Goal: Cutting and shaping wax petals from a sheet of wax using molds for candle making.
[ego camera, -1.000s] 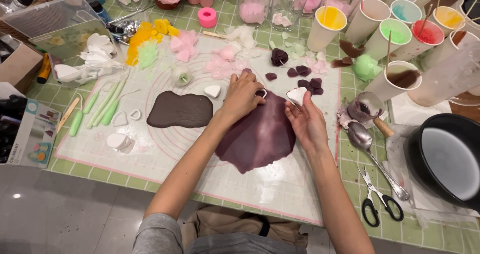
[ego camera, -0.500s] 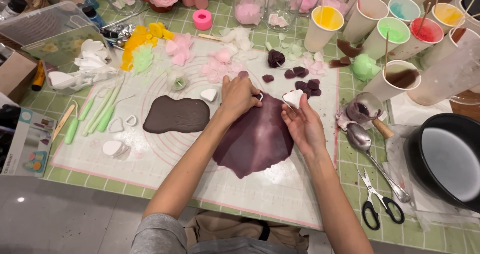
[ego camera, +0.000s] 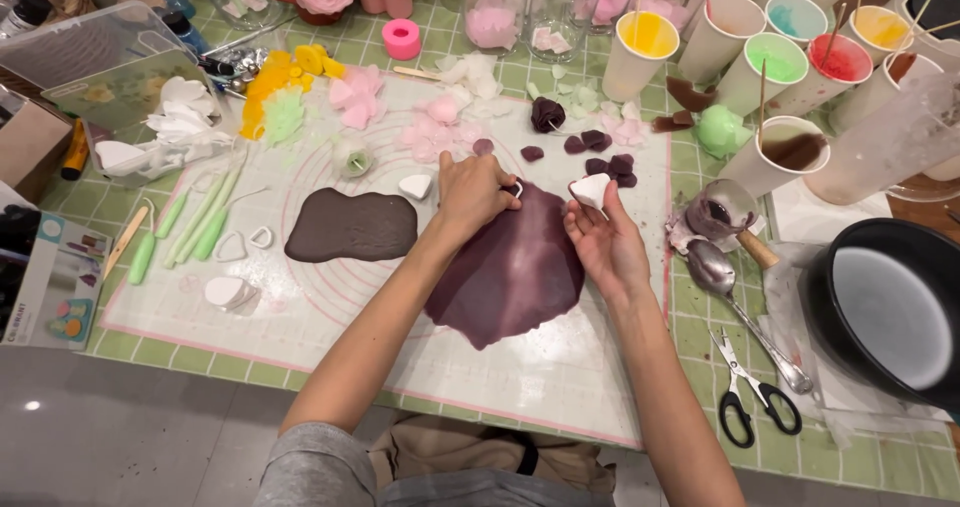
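Mid-frame, a flat, ragged-edged purple sheet of dough [ego camera: 510,272] lies on the mat [ego camera: 330,317]. Left hand [ego camera: 472,192] fingers clench a cutter [ego camera: 514,188]; right hand [ego camera: 605,242] pinches a white piece [ego camera: 590,189].

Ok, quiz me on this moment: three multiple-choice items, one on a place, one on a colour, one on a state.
1. Where does the brown sheet lie relative to the purple sheet?
A. on its left
B. on top of it
C. on its right

2. What colour are the handles of the scissors?
A. red
B. black
C. yellow

3. What is the left hand doing?
A. resting off the mat
B. holding the spoon
C. pressing a small cutter onto the purple sheet

Key: 1 A, the brown sheet lies apart on the white mat, left of the purple one. 2 B, both loops are black. 3 C, its fingers are bunched on a cutter at the sheet's upper edge, while the right hand holds a white piece.
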